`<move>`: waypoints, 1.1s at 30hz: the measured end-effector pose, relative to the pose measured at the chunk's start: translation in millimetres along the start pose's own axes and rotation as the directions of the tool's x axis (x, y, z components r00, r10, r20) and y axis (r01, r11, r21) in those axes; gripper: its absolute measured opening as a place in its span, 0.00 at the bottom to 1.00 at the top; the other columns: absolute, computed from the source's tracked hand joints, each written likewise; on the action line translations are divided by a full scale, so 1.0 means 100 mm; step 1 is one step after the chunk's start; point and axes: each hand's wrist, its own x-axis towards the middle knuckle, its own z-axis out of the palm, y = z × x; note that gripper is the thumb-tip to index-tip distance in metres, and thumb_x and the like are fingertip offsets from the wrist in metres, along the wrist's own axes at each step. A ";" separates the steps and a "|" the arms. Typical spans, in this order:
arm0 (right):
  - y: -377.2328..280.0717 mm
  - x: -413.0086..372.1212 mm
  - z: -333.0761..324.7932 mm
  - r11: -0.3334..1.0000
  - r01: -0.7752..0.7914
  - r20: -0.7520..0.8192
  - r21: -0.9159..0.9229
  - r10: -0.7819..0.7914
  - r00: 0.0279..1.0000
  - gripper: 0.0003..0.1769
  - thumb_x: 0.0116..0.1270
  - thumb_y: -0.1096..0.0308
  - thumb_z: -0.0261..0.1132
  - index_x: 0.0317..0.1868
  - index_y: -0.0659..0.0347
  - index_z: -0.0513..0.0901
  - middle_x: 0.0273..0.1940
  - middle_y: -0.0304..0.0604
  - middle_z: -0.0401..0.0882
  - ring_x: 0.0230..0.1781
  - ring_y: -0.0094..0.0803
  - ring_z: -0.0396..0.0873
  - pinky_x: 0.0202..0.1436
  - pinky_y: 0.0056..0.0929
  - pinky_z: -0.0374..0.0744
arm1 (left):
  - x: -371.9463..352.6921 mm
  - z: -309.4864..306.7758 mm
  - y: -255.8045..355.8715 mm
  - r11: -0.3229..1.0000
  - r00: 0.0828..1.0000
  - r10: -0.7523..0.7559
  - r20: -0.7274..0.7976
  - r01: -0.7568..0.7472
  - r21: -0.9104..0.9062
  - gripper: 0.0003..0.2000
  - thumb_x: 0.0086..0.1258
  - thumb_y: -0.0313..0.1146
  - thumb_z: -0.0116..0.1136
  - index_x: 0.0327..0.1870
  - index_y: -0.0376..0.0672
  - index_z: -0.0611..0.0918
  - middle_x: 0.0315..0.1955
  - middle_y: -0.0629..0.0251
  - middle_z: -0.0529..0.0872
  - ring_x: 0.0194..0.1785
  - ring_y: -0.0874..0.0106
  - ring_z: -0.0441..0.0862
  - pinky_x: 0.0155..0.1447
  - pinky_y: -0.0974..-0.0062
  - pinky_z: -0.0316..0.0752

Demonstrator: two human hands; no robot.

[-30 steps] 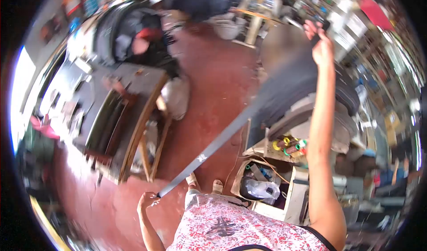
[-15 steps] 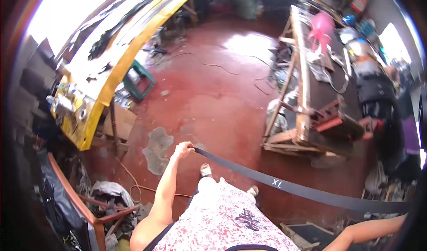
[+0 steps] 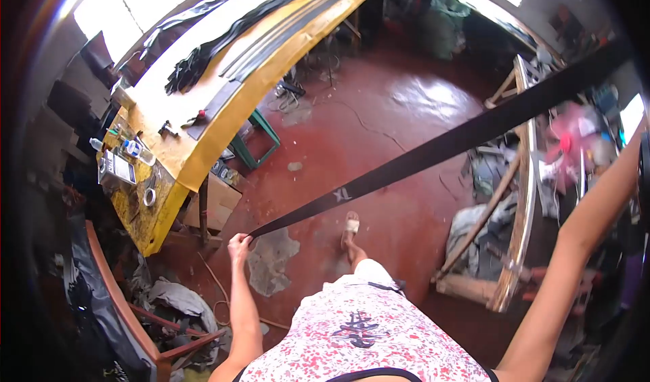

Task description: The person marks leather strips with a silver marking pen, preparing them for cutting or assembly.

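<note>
A long, flat black strip (image 3: pixel 433 141) with a small white mark stretches diagonally across the view, rising toward the upper right. My left hand (image 3: pixel 240 246) is closed on its lower left end, out in front of me above the floor. My right arm reaches up along the right side, but the hand lies past the dark edge of the view, so its hold on the strip is hidden. To the left, a yellow-edged table (image 3: pixel 223 131) carries a bundle of black strips (image 3: pixel 223 43) and several long flat strips (image 3: pixel 284 33).
Bottles (image 3: pixel 139 153), a tin (image 3: pixel 116 167) and a tape roll (image 3: pixel 149 196) sit on the table's near corner. A green stool (image 3: pixel 261 141) stands beside it. A wooden-framed bench (image 3: pixel 525 199) is at right, with a pink fan (image 3: pixel 569 141). A cord crosses the red floor (image 3: pixel 352 172).
The strip has swung from sloping down rightward to rising rightward as my right arm went up. My left hand has shifted left and slightly down. The view has turned toward the yellow table.
</note>
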 end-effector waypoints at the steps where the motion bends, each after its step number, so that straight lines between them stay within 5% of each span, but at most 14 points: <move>1: 0.28 0.26 0.48 1.000 -0.004 0.030 0.028 0.004 1.000 0.27 0.68 0.55 0.62 0.59 0.66 0.75 0.39 0.34 0.76 0.33 0.12 0.72 0.33 0.11 0.65 | 0.15 -0.10 0.06 0.997 0.999 -0.013 -0.031 0.011 -0.074 0.05 0.58 0.28 0.66 0.32 0.38 0.85 0.21 0.67 0.84 0.24 0.80 0.78 0.31 0.78 0.74; 4: 1.00 0.86 2.14 0.990 -0.092 0.147 0.111 0.075 0.986 0.27 0.67 0.54 0.64 0.59 0.65 0.75 0.36 0.32 0.76 0.29 0.10 0.72 0.28 0.08 0.64 | 0.59 -0.42 -0.16 0.972 0.979 -0.141 -0.145 0.109 -0.206 0.03 0.58 0.26 0.65 0.31 0.37 0.84 0.20 0.66 0.83 0.20 0.79 0.76 0.23 0.79 0.70; 7: 1.42 0.91 3.80 0.854 -0.362 0.246 0.373 0.286 0.926 0.27 0.62 0.60 0.71 0.57 0.64 0.75 0.30 0.30 0.75 0.24 0.09 0.72 0.23 0.05 0.65 | 0.86 -0.70 0.11 0.952 0.951 -0.180 -0.253 0.104 -0.286 0.03 0.60 0.23 0.60 0.34 0.37 0.82 0.19 0.68 0.80 0.18 0.80 0.74 0.21 0.80 0.67; 10: 2.10 1.13 5.13 0.726 -0.485 0.378 0.488 0.325 0.867 0.36 0.58 0.66 0.74 0.63 0.70 0.67 0.32 0.43 0.82 0.26 0.24 0.81 0.33 0.14 0.81 | 1.16 -0.80 0.37 0.942 0.932 -0.199 -0.304 0.096 -0.321 0.07 0.63 0.22 0.54 0.40 0.38 0.82 0.18 0.71 0.77 0.17 0.82 0.70 0.21 0.81 0.65; 12: 2.52 1.34 5.91 0.722 -0.504 0.430 0.475 0.309 0.848 0.29 0.59 0.66 0.73 0.57 0.70 0.72 0.37 0.45 0.81 0.34 0.29 0.83 0.41 0.21 0.85 | 1.49 -0.75 0.51 0.929 0.926 -0.221 -0.306 0.104 -0.354 0.08 0.64 0.22 0.54 0.43 0.38 0.82 0.20 0.71 0.78 0.19 0.83 0.70 0.23 0.82 0.65; 17: 3.38 2.06 7.45 0.692 -0.573 0.454 0.440 0.379 0.806 0.29 0.61 0.65 0.71 0.58 0.72 0.72 0.39 0.48 0.82 0.37 0.28 0.84 0.47 0.23 0.84 | 2.51 -0.35 1.30 0.909 0.897 -0.302 -0.323 0.169 -0.381 0.12 0.63 0.24 0.59 0.48 0.35 0.81 0.27 0.68 0.82 0.24 0.82 0.75 0.27 0.83 0.69; 20: 3.88 2.57 8.27 0.697 -0.591 0.482 0.407 0.385 0.787 0.28 0.62 0.65 0.71 0.57 0.72 0.72 0.39 0.48 0.82 0.37 0.28 0.84 0.47 0.23 0.84 | 3.34 0.01 1.58 0.862 0.908 -0.254 -0.333 0.057 -0.503 0.14 0.62 0.25 0.61 0.50 0.35 0.79 0.33 0.66 0.82 0.28 0.81 0.77 0.30 0.83 0.72; 23: 4.27 3.08 9.05 0.699 -0.608 0.519 0.377 0.384 0.764 0.27 0.62 0.65 0.71 0.56 0.72 0.72 0.39 0.48 0.82 0.38 0.29 0.84 0.47 0.23 0.83 | 4.09 0.37 2.03 0.795 0.834 -0.407 -0.373 0.123 -0.593 0.15 0.59 0.27 0.68 0.47 0.37 0.79 0.37 0.66 0.82 0.30 0.79 0.79 0.34 0.83 0.75; 26: 4.68 3.49 9.69 0.707 -0.628 0.549 0.325 0.400 0.734 0.27 0.62 0.65 0.70 0.55 0.72 0.72 0.39 0.49 0.83 0.38 0.29 0.84 0.48 0.23 0.83 | 4.72 0.66 2.43 0.850 0.822 -0.368 -0.434 0.108 -0.515 0.12 0.55 0.28 0.71 0.36 0.36 0.81 0.24 0.67 0.83 0.26 0.81 0.79 0.29 0.83 0.73; 33: 5.52 4.12 11.25 0.678 -0.698 0.631 0.229 0.443 0.637 0.25 0.63 0.65 0.70 0.54 0.72 0.73 0.40 0.49 0.83 0.40 0.29 0.84 0.49 0.23 0.83 | 5.46 1.05 2.94 0.769 0.770 -0.499 -0.398 0.181 -0.614 0.08 0.61 0.24 0.63 0.41 0.36 0.83 0.26 0.68 0.84 0.26 0.81 0.78 0.30 0.83 0.73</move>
